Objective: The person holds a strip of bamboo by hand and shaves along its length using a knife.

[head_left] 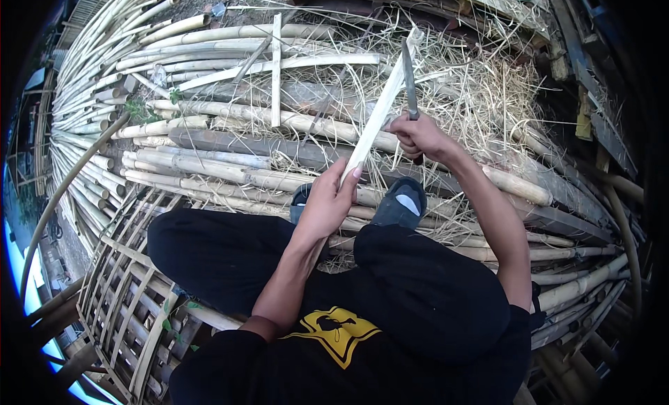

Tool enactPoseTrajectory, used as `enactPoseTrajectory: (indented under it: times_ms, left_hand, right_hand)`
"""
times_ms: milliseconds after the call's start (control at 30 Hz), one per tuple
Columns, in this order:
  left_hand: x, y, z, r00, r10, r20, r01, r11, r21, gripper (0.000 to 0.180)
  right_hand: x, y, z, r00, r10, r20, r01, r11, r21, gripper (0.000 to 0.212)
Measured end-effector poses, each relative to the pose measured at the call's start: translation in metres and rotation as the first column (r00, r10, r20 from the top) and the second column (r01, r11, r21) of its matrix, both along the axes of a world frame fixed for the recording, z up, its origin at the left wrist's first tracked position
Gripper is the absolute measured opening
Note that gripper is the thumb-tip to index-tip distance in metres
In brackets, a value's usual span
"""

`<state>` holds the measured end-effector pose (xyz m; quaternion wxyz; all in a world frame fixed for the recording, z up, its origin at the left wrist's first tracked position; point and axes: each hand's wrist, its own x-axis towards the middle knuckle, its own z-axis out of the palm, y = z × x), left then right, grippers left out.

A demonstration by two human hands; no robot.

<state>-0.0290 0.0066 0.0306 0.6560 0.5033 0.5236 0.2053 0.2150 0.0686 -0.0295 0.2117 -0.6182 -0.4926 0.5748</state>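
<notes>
A pale split bamboo strip [377,118] slants up and away from me, its near end gripped in my left hand [332,199], thumb along the top. My right hand [422,136] is closed round the handle of a knife [409,81] with a long dark blade. The blade points away from me and crosses the far part of the strip, seeming to touch its right edge near the far end. Thin shavings [481,91] lie in a heap beyond and to the right of the blade.
Bamboo poles [230,112] lie in rows under and beyond my feet, with a large stack [83,126] at the left. Two flat strips [276,77] cross on them. A woven bamboo lattice [129,286] stands at my left. Dark beams [418,8] edge the far side.
</notes>
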Motion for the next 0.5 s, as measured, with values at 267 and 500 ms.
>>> enactPoseTrajectory:
  times_ms: [267, 500]
  left_hand:
    - [-0.001, -0.002, 0.018, 0.998, -0.058, 0.03, 0.06, 0.997, -0.053, 0.015]
    - [0.002, 0.001, 0.009, 0.998, -0.003, 0.066, 0.004, 1.0, -0.01, 0.014]
  right_hand:
    - [0.075, 0.053, 0.032, 0.609, -0.409, 0.68, -0.122, 0.798, 0.59, 0.015]
    - [0.061, 0.034, -0.021, 0.728, -0.213, -0.652, -0.144, 0.882, -0.448, 0.027]
